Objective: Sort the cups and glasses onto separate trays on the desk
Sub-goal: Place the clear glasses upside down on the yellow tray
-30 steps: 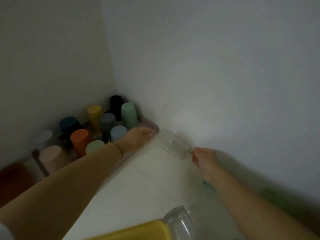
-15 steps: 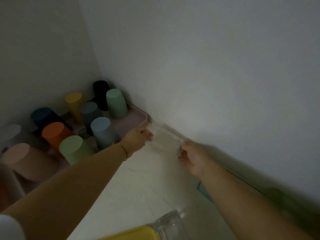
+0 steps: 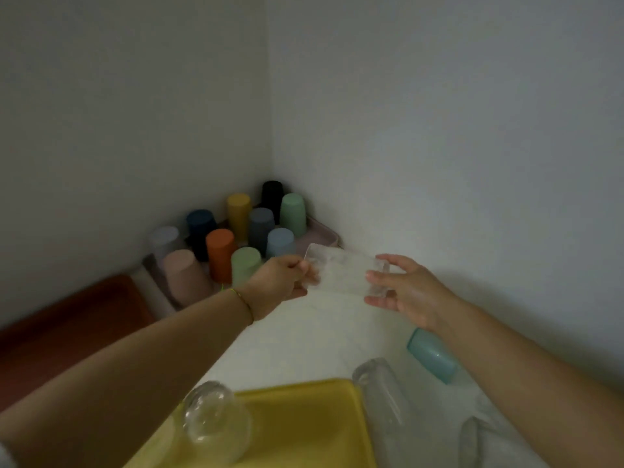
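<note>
Glass, clear [image 3: 344,273], was held sideways between both hands, just above frame centre, over the white desk [image 3: 304,349]; whether it touched the desk, cannot tell. Left hand [image 3: 287,280] gripped the wider rim end at 9 o'clock of the glass, fingers curled round the edge. Right hand [image 3: 405,292] held the base end at 3 o'clock, thumb on top and fingers below, spread fairly wide but pinching it. Thin bracelet [image 3: 243,304] sat on the left wrist.

At 11 o'clock of the glass, tucked into the corner, was the pink tray [image 3: 324,233] with upturned coloured cups [image 3: 219,251] packed close: orange, green, blue, yellow, black, mint, pale pink and others. Red-brown tray [image 3: 67,329] lay at 8 o'clock, beside the pink one.

At 6 o'clock, near the bottom edge, was the yellow tray [image 3: 304,427] with a second glass [image 3: 216,420] lying at its left end. A third glass [image 3: 378,393] lay just off the tray's right edge. Teal cup [image 3: 430,354] lay on its side at 5 o'clock, under the right forearm, near the wall [image 3: 439,130]. A blurred clear item at the bottom right was too soft to identify.
</note>
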